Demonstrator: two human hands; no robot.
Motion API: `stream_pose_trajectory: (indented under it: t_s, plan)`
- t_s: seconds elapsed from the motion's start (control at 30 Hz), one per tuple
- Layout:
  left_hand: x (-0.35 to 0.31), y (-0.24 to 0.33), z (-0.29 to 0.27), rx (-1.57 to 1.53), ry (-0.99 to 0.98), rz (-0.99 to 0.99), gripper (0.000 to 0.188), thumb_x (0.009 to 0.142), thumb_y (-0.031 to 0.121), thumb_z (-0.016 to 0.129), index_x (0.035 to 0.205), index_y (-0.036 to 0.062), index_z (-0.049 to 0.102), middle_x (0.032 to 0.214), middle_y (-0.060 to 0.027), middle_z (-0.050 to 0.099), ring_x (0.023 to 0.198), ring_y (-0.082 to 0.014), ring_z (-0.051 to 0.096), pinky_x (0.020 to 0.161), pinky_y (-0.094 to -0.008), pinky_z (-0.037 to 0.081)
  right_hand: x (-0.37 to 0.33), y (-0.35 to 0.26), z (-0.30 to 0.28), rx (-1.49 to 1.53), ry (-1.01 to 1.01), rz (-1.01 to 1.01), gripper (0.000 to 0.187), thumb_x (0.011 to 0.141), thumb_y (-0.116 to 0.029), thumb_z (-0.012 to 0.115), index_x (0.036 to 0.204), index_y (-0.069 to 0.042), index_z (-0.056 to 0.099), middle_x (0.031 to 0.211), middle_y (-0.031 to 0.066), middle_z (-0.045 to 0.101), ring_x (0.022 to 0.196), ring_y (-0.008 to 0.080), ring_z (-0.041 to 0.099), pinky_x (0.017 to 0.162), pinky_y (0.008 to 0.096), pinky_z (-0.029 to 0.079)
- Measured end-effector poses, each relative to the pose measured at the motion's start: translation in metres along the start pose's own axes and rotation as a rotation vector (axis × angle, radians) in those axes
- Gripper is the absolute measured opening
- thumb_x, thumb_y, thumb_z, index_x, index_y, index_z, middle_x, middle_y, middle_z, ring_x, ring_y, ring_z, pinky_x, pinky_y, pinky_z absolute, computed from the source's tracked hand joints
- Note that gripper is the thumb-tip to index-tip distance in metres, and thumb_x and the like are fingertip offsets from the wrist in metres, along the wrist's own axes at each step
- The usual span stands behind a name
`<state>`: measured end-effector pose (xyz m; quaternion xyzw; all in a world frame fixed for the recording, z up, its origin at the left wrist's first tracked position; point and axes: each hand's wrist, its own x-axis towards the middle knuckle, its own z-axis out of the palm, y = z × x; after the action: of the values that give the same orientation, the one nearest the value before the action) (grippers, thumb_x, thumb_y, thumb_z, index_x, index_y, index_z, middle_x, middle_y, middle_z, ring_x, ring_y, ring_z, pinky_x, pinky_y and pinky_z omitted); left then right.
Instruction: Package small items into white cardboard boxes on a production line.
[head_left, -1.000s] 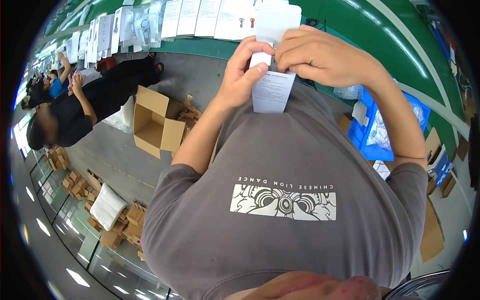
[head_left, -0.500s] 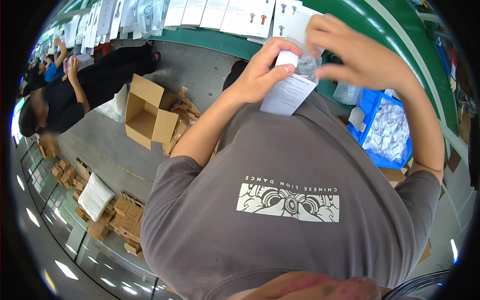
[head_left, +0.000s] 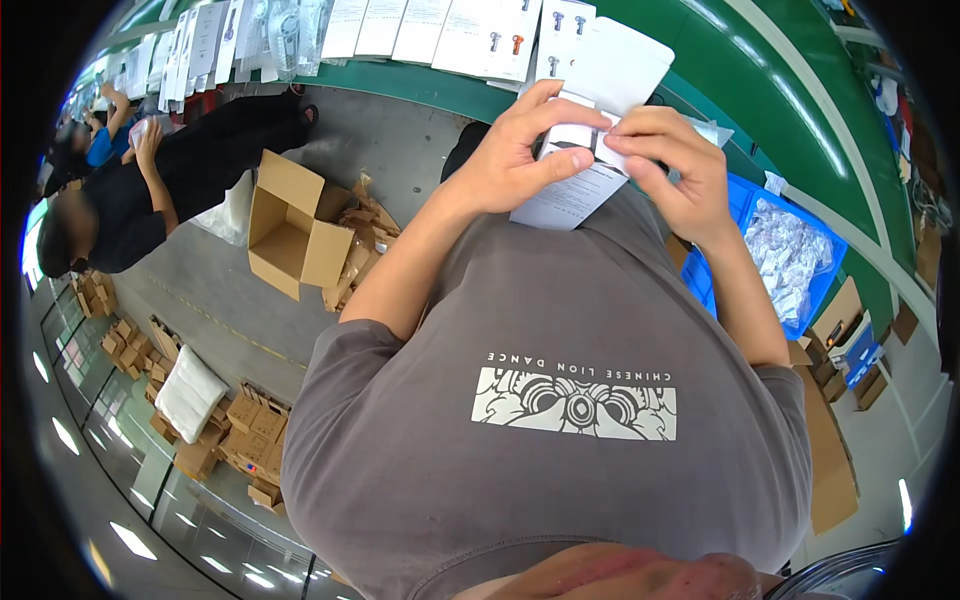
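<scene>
A white cardboard box (head_left: 572, 196) with small print on its side is held up in front of my shirt. My left hand (head_left: 515, 150) is closed around it, thumb on the near side and fingers over the far side. At the box's open end, my right hand (head_left: 675, 165) has its fingers bent and pressed together on a small white side flap (head_left: 608, 152). Something dark shows inside the opening, too little of it to name. A blank white panel with rounded corners (head_left: 620, 65) rises just beyond my fingers; its lower edge is hidden by them.
White printed boxes (head_left: 480, 40) and clear bagged items (head_left: 290, 35) line the green bench (head_left: 400, 78). To the right stands a blue bin (head_left: 738, 200) of small clear packets (head_left: 785, 250). An open carton (head_left: 280, 235) sits on the floor at left, near a person in black (head_left: 200, 140).
The clear bag at the box's opening is no longer visible there. My right hand has come down and in onto the box's end, and the blank white panel now shows.
</scene>
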<state>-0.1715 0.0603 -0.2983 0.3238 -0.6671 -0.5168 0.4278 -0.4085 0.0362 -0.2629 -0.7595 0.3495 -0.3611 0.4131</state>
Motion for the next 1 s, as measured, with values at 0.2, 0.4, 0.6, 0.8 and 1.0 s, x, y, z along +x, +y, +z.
stream_pose_trajectory:
  t_s: [0.2,0.4,0.6,0.8,1.0]
  plan:
    - [0.005,0.007,-0.006,0.044,-0.163,-0.165,0.035,0.087,0.024,0.071,0.117,0.0059,0.066,0.117,-0.0101,0.058,0.109,-0.0218,0.056,0.094,-0.0334,0.043,0.040,-0.009,-0.013,0.066,0.365,0.251,0.011,0.085,0.002,0.069,0.094,0.001,0.074,0.094,0.0096,0.072,0.093,0.0204,0.068,0.082,0.0321,0.055]
    - [0.000,0.005,0.005,0.035,-0.016,-0.173,0.038,0.080,0.026,0.080,0.112,0.0099,0.068,0.100,-0.0041,0.056,0.090,-0.0177,0.054,0.077,-0.0286,0.044,0.020,0.007,0.000,-0.055,0.179,-0.056,0.016,0.087,0.003,0.068,0.102,0.002,0.073,0.101,0.0104,0.072,0.094,0.0202,0.069,0.081,0.0313,0.056]
    - [-0.005,0.003,0.007,0.027,0.038,-0.195,0.048,0.077,0.025,0.083,0.117,0.0088,0.063,0.110,-0.0071,0.056,0.100,-0.0200,0.059,0.083,-0.0304,0.048,0.010,-0.008,0.010,0.331,0.094,0.210,0.018,0.087,0.002,0.068,0.105,0.002,0.073,0.108,0.0097,0.071,0.095,0.0186,0.068,0.082,0.0288,0.054]
    - [-0.014,0.000,0.021,-0.079,0.090,-0.252,0.056,0.080,0.025,0.082,0.124,0.0067,0.052,0.116,-0.0107,0.056,0.104,-0.0219,0.059,0.087,-0.0338,0.049,0.009,-0.015,0.011,0.304,-0.001,0.234,0.020,0.085,0.003,0.070,0.104,0.000,0.074,0.104,0.0097,0.070,0.098,0.0193,0.066,0.087,0.0292,0.052]
    - [-0.011,-0.004,0.017,-0.085,0.088,-0.173,0.060,0.084,0.026,0.080,0.127,0.0064,0.043,0.123,-0.0170,0.052,0.109,-0.0256,0.058,0.092,-0.0371,0.048,0.004,-0.015,0.009,0.169,-0.086,0.198,0.023,0.084,0.005,0.070,0.106,0.001,0.074,0.106,0.0107,0.070,0.104,0.0211,0.065,0.092,0.0325,0.050]
